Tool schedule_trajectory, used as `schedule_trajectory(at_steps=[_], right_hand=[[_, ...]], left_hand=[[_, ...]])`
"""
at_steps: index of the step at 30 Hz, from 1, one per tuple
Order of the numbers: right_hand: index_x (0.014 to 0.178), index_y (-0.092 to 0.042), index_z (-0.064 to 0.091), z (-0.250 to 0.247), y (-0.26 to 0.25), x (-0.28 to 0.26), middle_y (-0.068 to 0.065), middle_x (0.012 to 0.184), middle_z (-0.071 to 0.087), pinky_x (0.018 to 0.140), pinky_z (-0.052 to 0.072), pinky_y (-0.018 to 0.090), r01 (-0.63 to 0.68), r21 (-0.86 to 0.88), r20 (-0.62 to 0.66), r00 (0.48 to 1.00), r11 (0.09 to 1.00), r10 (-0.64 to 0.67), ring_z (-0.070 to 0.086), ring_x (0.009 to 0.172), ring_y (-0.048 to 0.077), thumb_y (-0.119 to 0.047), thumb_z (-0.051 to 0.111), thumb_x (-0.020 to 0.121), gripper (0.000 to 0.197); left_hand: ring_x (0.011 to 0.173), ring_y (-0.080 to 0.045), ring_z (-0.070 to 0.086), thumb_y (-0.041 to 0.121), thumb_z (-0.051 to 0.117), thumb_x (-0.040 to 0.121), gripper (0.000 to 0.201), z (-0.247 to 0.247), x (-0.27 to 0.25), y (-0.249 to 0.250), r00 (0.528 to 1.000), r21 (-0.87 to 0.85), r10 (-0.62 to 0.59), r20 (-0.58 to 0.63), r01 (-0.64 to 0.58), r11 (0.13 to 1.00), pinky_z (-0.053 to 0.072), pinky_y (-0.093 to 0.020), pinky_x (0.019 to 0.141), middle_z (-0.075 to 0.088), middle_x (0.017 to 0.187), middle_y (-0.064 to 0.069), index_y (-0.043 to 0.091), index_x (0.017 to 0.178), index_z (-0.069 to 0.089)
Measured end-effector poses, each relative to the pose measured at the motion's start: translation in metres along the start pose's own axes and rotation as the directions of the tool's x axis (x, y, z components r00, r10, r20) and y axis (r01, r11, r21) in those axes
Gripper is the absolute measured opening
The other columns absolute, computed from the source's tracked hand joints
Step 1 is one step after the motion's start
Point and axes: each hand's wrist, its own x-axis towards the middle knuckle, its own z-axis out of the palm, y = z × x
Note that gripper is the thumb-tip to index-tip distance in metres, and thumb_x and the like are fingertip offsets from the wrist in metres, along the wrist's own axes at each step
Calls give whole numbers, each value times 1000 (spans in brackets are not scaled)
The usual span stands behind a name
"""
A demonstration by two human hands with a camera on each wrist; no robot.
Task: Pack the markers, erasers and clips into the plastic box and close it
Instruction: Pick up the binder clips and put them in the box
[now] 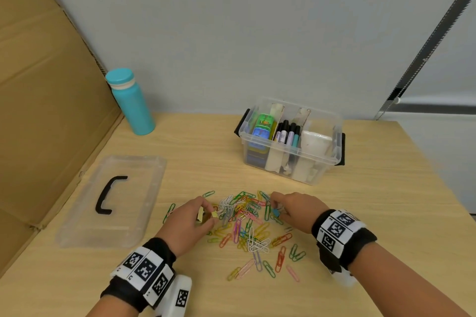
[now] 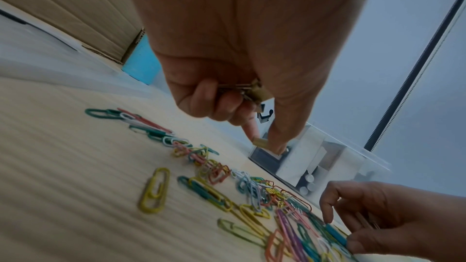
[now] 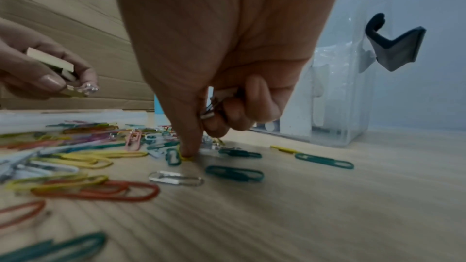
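Observation:
A heap of coloured paper clips (image 1: pixel 247 221) lies on the wooden table in front of me. My left hand (image 1: pixel 210 213) is at the heap's left edge. It grips pale yellow binder clips (image 2: pixel 257 92) in its curled fingers and pinches another one (image 2: pixel 259 142) between finger and thumb. My right hand (image 1: pixel 277 207) is at the heap's right edge with clips (image 3: pixel 214 107) bunched in its curled fingers. Its fingertip (image 3: pixel 186 153) presses a yellow clip on the table. The clear plastic box (image 1: pixel 322 157) stands open behind the heap, with markers (image 1: pixel 287 134) and erasers (image 1: pixel 261 126) in its compartments.
The box's clear lid (image 1: pixel 110 201) with a black handle lies flat at the left. A teal bottle (image 1: pixel 131 105) stands at the back left against a cardboard wall (image 1: pixel 38 110). A black latch (image 3: pixel 395 47) sticks out from the box's side. The table's right edge runs beyond the box.

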Motion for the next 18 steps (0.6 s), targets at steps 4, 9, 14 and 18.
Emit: schedule_trajectory(at_steps=[4,9,14,18], right_hand=[[103,-28,43,-13,2,-15,-4,80,58,70,48,32,21,268,-27,1000,963,-14,59,78,20,-26,55,92,16],[101,-27,50,-82,9,-47,-6,76,57,68,46,20,98,500,-186,983,860,-4,56,70,5,-32,60,89,16],[105,-17,53,-147,49,-25,-1,84,58,60,46,28,-3,587,-355,898,809,261,53,66,14,-30,61,90,21],[94,-6,57,-172,73,26,13,89,59,68,49,34,-234,572,-249,864,786,438,52,70,20,-22,55,94,16]], left_hand=[[59,-3,45,36,62,86,14,1,3,4,1000,-4,0,-9,0,1000,33,-17,57,55,83,16,30,94,52],[59,-1,44,34,62,88,15,3,9,18,999,11,-2,-40,3,1000,32,-14,56,54,82,16,26,97,54],[58,-6,43,34,60,89,14,6,11,33,999,1,-1,-34,1,1000,34,-15,57,58,89,12,27,98,52],[58,-4,42,35,60,89,17,8,12,44,1000,31,-1,-12,2,1000,34,-12,55,52,80,13,25,101,53]])
